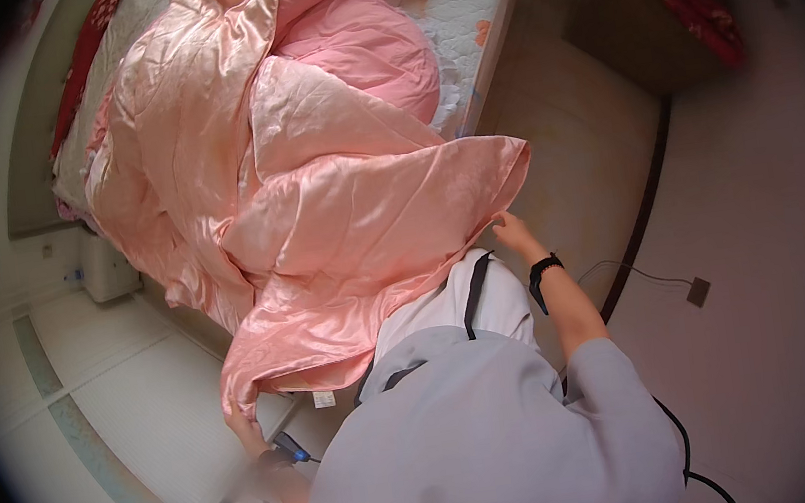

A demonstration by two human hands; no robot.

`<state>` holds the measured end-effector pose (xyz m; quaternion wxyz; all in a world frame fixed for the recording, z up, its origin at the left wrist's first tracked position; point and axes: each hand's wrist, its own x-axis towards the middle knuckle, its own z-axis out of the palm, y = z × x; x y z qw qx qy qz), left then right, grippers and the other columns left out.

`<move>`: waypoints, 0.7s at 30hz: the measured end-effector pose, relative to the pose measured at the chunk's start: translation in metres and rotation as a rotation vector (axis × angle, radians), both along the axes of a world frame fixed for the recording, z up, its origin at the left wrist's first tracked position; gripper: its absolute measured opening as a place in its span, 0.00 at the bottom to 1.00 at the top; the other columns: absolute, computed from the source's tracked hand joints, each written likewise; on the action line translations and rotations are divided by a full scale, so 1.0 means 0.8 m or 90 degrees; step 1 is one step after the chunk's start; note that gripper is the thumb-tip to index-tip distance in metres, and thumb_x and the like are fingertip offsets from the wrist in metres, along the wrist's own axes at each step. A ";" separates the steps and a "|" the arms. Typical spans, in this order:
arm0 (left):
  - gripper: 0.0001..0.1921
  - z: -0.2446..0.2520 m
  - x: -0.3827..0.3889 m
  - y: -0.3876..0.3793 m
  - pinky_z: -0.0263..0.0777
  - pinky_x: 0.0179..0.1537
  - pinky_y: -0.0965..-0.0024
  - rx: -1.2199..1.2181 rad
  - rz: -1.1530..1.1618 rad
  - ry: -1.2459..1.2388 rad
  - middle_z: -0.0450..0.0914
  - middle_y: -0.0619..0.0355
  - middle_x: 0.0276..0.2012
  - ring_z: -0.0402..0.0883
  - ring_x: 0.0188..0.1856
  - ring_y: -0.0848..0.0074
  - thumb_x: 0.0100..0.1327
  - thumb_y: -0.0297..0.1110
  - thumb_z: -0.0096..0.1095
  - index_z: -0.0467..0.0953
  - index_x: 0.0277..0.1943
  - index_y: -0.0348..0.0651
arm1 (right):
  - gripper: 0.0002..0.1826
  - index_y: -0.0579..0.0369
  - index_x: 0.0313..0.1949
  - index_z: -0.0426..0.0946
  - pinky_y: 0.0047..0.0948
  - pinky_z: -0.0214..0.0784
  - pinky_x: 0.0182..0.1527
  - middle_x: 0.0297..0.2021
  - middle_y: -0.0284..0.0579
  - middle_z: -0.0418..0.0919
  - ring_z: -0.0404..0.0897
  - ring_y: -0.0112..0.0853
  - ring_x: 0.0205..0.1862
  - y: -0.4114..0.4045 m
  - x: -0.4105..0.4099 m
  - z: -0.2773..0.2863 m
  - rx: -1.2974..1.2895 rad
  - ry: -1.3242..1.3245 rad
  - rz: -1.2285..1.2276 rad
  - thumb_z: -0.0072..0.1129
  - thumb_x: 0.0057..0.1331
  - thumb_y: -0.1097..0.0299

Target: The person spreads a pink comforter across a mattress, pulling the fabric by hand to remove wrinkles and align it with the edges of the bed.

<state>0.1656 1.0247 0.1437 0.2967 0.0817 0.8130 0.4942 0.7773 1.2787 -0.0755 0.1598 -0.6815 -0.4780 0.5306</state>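
A shiny pink satin quilt [361, 219] stretches from the bed towards me, its near side lifted off the mattress and hanging before my legs. My left hand [245, 431] grips one near corner, with the fingers partly hidden by bunched cloth. Along the near edge, farther to the right, my right hand [516, 234] pinches the hem just short of the other corner. A small white label [323, 398] hangs from the quilt's edge near my left hand. Under the quilt's folds, a rounded heap of matte pink bedding [371, 55] rests on the bed.
A white patterned mattress [454, 26] shows beyond the bedding. White panelled doors [101, 409] line the left side, and a pale box-shaped cabinet [106, 265] stands by the bed. At the right, a wooden cabinet [617, 36] bears red cloth. A cable runs to a wall socket [698, 292].
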 end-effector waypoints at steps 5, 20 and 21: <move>0.19 -0.043 0.020 0.108 0.70 0.46 0.69 -0.014 -0.087 -0.059 0.73 0.50 0.48 0.74 0.47 0.68 0.61 0.31 0.53 0.65 0.53 0.30 | 0.17 0.58 0.45 0.69 0.32 0.69 0.36 0.34 0.48 0.75 0.76 0.36 0.31 -0.021 0.034 -0.026 -0.040 -0.070 -0.077 0.50 0.55 0.71; 0.21 -0.038 0.045 0.148 0.72 0.45 0.66 -0.357 -0.258 -0.044 0.71 0.50 0.48 0.74 0.47 0.66 0.62 0.30 0.51 0.60 0.56 0.34 | 0.24 0.55 0.53 0.63 0.39 0.63 0.49 0.47 0.52 0.71 0.70 0.47 0.49 0.098 0.140 -0.166 -0.159 -0.198 -0.201 0.48 0.53 0.74; 0.21 -0.032 0.054 0.145 0.72 0.45 0.66 -0.394 -0.248 -0.057 0.71 0.50 0.48 0.74 0.46 0.66 0.62 0.30 0.51 0.60 0.56 0.35 | 0.27 0.52 0.55 0.61 0.40 0.62 0.50 0.51 0.53 0.68 0.68 0.48 0.51 0.102 0.145 -0.185 -0.125 -0.199 -0.232 0.50 0.52 0.74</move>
